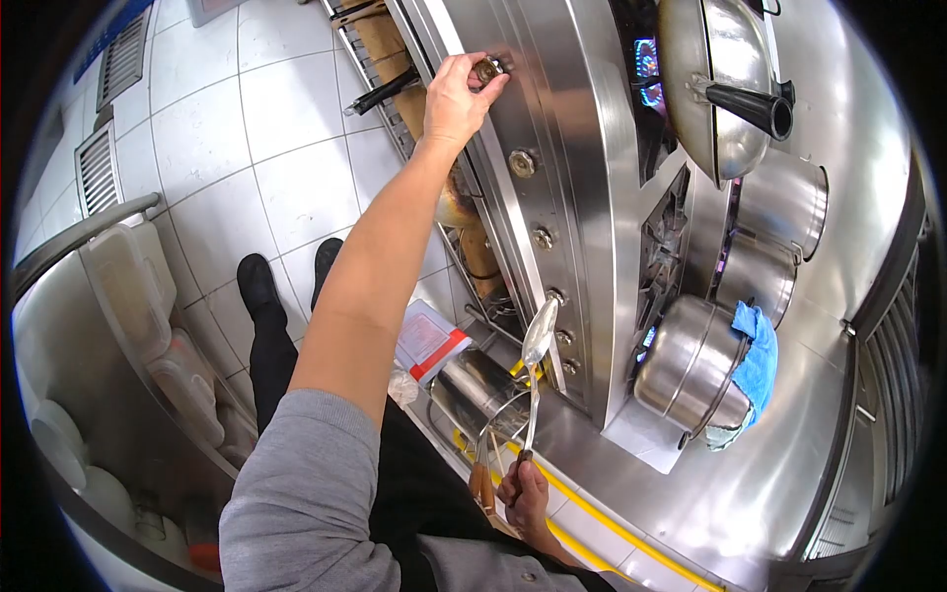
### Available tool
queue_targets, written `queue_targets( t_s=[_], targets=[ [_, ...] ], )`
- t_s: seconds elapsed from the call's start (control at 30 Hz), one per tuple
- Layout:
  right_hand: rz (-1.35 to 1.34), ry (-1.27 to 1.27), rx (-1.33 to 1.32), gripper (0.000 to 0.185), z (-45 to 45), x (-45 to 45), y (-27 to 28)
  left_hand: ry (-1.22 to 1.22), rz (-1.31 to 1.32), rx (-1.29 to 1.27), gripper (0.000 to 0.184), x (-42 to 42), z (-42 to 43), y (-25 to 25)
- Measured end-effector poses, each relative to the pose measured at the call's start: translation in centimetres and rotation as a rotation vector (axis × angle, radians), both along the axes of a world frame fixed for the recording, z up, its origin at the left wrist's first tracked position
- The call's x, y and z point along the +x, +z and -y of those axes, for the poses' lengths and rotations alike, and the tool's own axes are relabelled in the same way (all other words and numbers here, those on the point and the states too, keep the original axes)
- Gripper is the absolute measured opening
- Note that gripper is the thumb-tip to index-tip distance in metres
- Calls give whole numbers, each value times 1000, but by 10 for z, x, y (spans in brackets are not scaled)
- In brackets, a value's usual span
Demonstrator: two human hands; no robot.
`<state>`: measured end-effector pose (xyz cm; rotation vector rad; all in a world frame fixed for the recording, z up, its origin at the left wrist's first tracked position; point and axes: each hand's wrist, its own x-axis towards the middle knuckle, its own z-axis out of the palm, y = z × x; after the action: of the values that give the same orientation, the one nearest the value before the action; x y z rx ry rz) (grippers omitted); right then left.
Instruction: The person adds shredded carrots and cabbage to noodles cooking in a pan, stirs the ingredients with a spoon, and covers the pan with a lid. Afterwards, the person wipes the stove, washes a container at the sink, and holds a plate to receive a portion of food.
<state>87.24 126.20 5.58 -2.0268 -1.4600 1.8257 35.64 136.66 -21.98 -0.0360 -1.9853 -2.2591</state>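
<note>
My left hand (460,96) reaches forward along the steel stove front (562,128), its fingers closed around a round control knob (488,69). Lower in the view, my right hand (526,495) grips a large metal spoon (540,333) by its dark handle end, bowl upward. The spoon's bowl is close to the row of other knobs (522,163) on the panel. Behind the spoon, beside my right hand, shows a wooden-handled utensil (481,483); its far end is partly hidden. Blue flame (647,71) glows at the burner below a wok (740,59) with a black handle.
Steel pots (779,202) stand along the back of the stove. A nearer lidded pot (681,365) has a blue cloth (755,360) over it. Below are a metal container (473,390) and a red-edged plastic box (429,340). Plastic tubs (128,286) are on the left, above white floor tiles (286,109).
</note>
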Motion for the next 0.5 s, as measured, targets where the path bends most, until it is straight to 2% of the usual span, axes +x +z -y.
queue_targets(
  t_s=[0.5],
  targets=[
    [75, 7, 45, 33, -5, 4, 0, -36, -20, 69, 45, 4, 0, -4]
  ],
)
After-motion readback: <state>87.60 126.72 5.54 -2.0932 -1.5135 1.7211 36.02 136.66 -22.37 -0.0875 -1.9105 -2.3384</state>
